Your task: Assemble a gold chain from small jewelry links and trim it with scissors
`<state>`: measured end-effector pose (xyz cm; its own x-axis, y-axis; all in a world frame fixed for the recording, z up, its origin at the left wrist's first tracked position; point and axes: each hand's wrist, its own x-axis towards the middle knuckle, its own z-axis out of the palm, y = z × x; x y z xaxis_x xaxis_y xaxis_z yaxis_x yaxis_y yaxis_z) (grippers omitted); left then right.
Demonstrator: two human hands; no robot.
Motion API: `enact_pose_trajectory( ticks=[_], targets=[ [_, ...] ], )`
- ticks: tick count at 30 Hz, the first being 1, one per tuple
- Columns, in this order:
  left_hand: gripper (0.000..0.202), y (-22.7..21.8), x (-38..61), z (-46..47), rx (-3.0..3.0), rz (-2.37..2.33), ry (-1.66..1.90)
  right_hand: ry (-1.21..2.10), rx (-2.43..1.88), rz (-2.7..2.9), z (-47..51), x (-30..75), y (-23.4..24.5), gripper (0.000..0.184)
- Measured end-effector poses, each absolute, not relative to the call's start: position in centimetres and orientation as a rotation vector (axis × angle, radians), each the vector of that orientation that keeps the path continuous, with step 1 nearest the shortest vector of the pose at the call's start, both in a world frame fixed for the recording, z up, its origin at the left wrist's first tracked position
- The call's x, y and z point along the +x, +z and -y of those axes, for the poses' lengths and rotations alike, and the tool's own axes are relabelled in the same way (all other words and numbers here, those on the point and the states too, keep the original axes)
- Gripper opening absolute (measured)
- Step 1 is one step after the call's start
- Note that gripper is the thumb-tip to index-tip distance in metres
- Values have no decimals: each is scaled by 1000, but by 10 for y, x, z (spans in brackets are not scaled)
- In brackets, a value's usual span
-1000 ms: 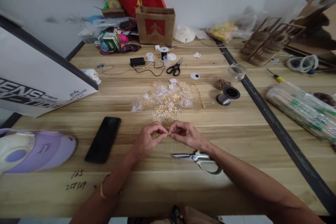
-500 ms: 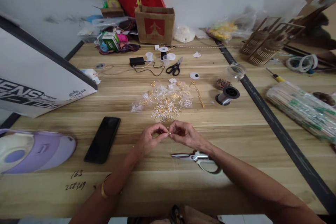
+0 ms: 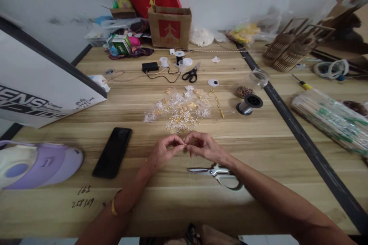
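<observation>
My left hand [image 3: 167, 150] and my right hand [image 3: 203, 147] meet fingertip to fingertip above the table. Both are closed in a pinch around a tiny gold bead [image 3: 184, 145], too small to make out well. A thin clear thread seems to hang from it. Just beyond the fingers lies a loose heap of gold and clear beads [image 3: 181, 119], with small plastic bags of beads [image 3: 175, 101] behind it. Pale-handled scissors [image 3: 216, 171] rest below my right hand, partly under the forearm.
To the left are a black phone [image 3: 112, 153], a purple and white visor-like object [image 3: 54, 164] and a big white box [image 3: 48, 88]. A wire spool [image 3: 248, 104], gold chain [image 3: 217, 103] and black scissors [image 3: 192, 73] lie farther back. Bagged sticks [image 3: 330, 118] lie at right.
Both hands stay almost in place, still pinching together. The right fingers have shifted very slightly; everything on the table lies as before.
</observation>
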<state>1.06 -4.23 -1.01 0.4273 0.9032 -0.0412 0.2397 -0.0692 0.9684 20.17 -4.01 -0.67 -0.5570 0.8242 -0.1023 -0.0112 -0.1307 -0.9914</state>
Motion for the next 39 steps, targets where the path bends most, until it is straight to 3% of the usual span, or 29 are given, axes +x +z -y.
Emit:
enact_pose_trajectory(
  ticks=[39],
  targets=[
    [12,-13,12,42,1531,-1006,777,1578,-998,1590,41,201,-13,14]
  ],
)
